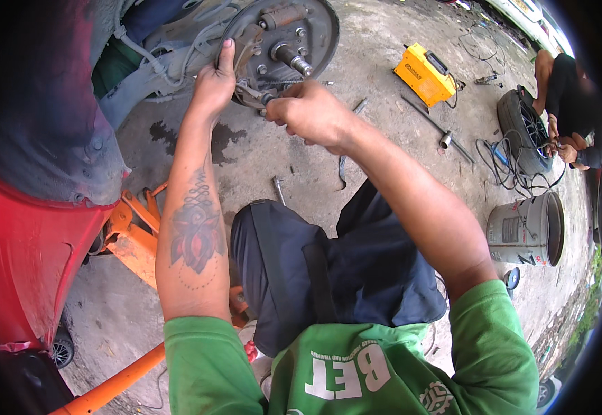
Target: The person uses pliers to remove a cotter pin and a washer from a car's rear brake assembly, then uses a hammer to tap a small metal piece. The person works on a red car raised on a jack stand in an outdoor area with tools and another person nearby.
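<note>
At the top of the head view is a drum brake assembly, its round grey backing plate [323,31] and threaded spindle [292,58] bare. My left hand [216,86] grips the plate's left edge, thumb lying upward along it and most fingers hidden. My right hand [313,116] is closed at the plate's lower edge, beside the brake shoe's lower end [249,90]. A small dark end of something [266,98] pokes out of this fist; the rest is covered. The wheel cylinder [283,16] sits high on the plate.
A red car body [31,242] and an orange jack [131,238] stand left. Tools lie on the concrete, including a ratchet [279,188] and a cross-handled bar [445,140]. Rightward are a yellow machine [425,75], a grey bucket [522,229] and another person [569,90] with a wheel [525,131].
</note>
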### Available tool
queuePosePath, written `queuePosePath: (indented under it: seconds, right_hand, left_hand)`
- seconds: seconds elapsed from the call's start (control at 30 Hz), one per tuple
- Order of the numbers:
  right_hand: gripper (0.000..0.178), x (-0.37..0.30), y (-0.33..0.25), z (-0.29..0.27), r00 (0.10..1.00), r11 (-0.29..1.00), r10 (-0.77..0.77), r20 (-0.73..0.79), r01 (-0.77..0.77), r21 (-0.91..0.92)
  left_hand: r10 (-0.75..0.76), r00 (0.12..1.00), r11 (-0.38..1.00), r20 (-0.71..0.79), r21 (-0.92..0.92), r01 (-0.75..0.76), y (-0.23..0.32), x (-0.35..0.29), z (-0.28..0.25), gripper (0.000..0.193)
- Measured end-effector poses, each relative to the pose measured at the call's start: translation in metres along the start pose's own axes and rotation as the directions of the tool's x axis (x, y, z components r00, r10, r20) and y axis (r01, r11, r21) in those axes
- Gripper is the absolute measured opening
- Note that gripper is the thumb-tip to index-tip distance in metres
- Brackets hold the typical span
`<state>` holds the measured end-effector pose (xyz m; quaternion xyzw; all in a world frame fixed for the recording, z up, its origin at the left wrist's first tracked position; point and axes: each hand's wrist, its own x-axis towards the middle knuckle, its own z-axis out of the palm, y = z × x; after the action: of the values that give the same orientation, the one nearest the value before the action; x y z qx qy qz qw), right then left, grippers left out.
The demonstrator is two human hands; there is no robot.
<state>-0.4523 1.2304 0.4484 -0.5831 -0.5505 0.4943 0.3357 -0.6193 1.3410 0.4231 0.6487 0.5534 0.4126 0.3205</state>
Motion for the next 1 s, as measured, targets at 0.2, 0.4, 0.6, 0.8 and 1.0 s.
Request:
queuePosePath:
  seconds: [0.2, 0.4, 0.6, 0.8, 1.0]
  right_hand:
    - [0.022, 0.001, 0.026, 0.02, 0.999, 0.923, 0.045, 0.023, -0.05, 0.381]
    - [0.033, -0.012, 0.023, 0.024, 0.998, 0.99, 0.016, -0.064, -0.006, 0.142]
    - [0.035, -0.011, 0.011, -0.007, 0.972, 0.966, 0.096, 0.212, -0.143, 0.215]
    - [0.037, -0.015, 0.021, -0.011, 0.987, 0.962, 0.063, 0.146, -0.099, 0.254]
    - [0.036, -0.023, 0.047, 0.01, 0.94, 0.607, -0.139, 0.313, -0.169, 0.777]
  left_hand:
    - [-0.017, 1.0, 1.0, -0.018, 0.026, 0.017, 0.0, 0.001, -0.001, 0.098]
    - [0.005, 1.0, 1.0, -0.006, 0.024, -0.005, 0.0, -0.001, -0.001, 0.1]
    - [-0.028, 1.0, 0.999, 0.001, 0.016, 0.028, 0.004, -0.004, 0.0, 0.102]
    - [-0.016, 1.0, 1.0, -0.016, -0.005, 0.016, 0.008, -0.011, -0.001, 0.106]
    - [0.005, 0.999, 1.0, -0.041, 0.018, -0.004, 0.003, -0.011, 0.002, 0.102]
